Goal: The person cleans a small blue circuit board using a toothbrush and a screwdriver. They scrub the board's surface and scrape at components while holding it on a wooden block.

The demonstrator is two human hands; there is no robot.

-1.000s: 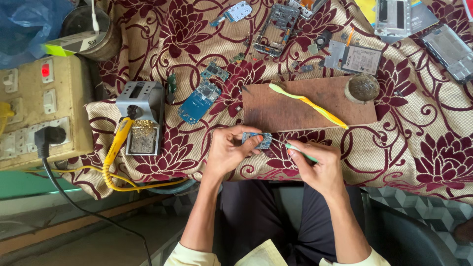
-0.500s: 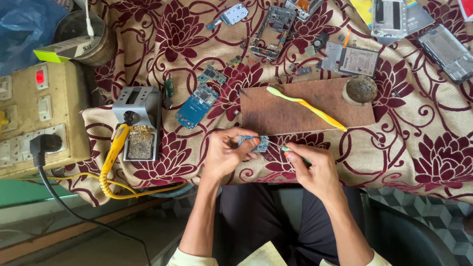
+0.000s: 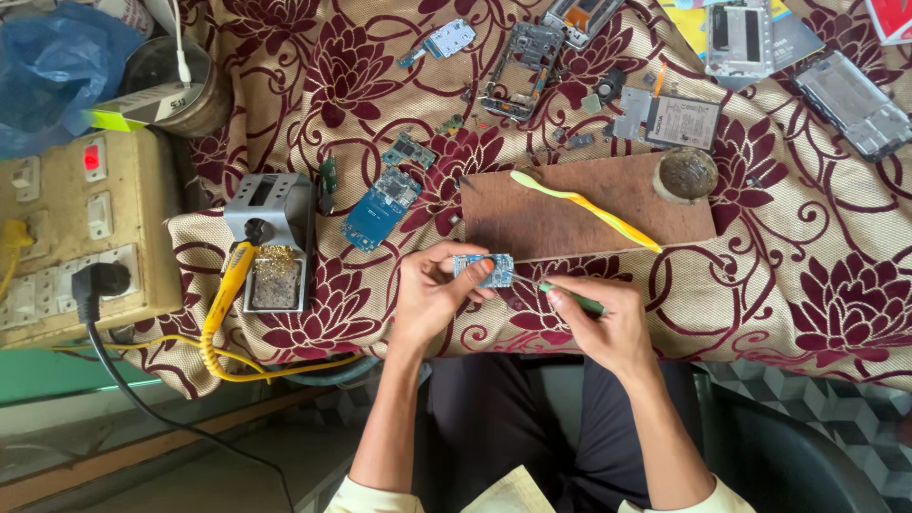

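My left hand [image 3: 432, 294] pinches a small blue circuit board [image 3: 484, 269] between thumb and fingers, just above the near edge of the floral cloth [image 3: 779, 294]. My right hand [image 3: 598, 323] grips a thin green tool [image 3: 573, 298], its tip pointing left toward the board, a short gap away. Both hands hover just in front of a brown wooden board [image 3: 570, 214], on which a yellow toothbrush [image 3: 584, 206] lies diagonally.
A soldering iron stand [image 3: 271, 237] with a yellow-handled iron [image 3: 223, 304] sits at the left, next to a switchboard [image 3: 66, 228] with a black plug. Another blue circuit board [image 3: 380, 204], phone frames [image 3: 518, 57], a battery [image 3: 679, 119] and a small round tin [image 3: 686, 174] lie on the cloth.
The view has shifted slightly. My hands stay close together at the cloth's near edge, the left still holding the small board and the right the green tool.
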